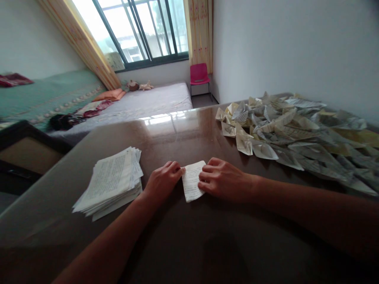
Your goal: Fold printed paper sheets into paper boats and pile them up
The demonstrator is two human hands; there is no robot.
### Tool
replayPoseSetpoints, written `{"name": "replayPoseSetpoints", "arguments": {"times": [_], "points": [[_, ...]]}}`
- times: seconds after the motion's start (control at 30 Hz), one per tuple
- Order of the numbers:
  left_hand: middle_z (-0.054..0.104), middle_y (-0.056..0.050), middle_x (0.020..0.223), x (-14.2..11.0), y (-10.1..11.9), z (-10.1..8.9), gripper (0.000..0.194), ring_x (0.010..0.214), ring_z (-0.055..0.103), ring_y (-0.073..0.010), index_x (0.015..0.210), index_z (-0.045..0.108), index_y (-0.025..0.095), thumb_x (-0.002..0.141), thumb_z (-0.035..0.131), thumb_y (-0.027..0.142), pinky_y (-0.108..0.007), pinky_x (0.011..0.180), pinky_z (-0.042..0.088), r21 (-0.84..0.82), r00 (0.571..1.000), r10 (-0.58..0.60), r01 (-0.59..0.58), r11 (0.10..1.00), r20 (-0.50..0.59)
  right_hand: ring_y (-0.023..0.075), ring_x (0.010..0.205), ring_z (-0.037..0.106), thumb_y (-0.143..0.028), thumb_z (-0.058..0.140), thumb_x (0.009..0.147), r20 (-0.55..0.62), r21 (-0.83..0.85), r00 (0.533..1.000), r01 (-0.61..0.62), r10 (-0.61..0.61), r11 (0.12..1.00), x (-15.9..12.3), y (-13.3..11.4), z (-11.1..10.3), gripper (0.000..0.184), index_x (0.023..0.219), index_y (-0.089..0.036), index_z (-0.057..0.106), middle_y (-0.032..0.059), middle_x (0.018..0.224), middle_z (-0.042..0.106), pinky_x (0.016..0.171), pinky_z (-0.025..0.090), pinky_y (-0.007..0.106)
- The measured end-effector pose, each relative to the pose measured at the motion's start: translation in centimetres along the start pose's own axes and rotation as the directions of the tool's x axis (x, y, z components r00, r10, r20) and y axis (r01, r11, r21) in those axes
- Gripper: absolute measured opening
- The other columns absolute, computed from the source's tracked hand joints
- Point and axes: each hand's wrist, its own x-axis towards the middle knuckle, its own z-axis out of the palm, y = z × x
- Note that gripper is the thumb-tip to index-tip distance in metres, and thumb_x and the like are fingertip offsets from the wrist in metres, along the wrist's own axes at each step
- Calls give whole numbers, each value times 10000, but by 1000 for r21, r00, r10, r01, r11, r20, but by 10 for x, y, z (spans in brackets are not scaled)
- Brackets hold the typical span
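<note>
A small folded sheet of printed paper (192,180) lies on the dark brown table (189,236) in front of me. My left hand (163,180) rests at its left edge with curled fingers pressing the fold. On the sheet's right side my right hand (222,178) presses down, fingers bent and held together. To the left of my left hand sits a stack of flat printed sheets (111,182).
A big heap of folded paper boats (296,130) covers the table's right side along the white wall. Beyond the table stand a bed (139,103), a pink chair (199,75) and a window (139,27). A dark framed chair (23,150) is at the left.
</note>
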Motion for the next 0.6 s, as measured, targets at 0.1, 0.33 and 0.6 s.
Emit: {"name": "replayPoseSetpoints", "arguments": {"times": [0.1,0.33,0.6], "points": [[620,-81,1032,-2,-4,-3,293,978,545,-213,1145,621,197,886,510,119,-301,751,514,-57,999,-13,11,998,-43,171,780,534,-178,501,918,60,30,998,-11,9,999,0,0,1,110,859,-179,594,43,833,636,778,328,351],[638,-41,1190,-7,-7,-5,378,1107,547,-193,1150,651,237,877,443,80,-314,931,479,-368,973,229,-216,904,-9,169,841,561,-210,538,896,95,202,995,-44,25,978,-1,13,2,109,875,-194,643,43,862,668,795,359,329],[538,-5,1372,-22,-10,-30,525,1300,441,-193,1257,583,295,828,452,23,-345,1085,355,-419,953,263,-180,890,149,124,680,559,-361,542,891,161,740,916,-359,368,569,0,33,31,251,886,-147,674,8,761,651,605,407,219]]}}
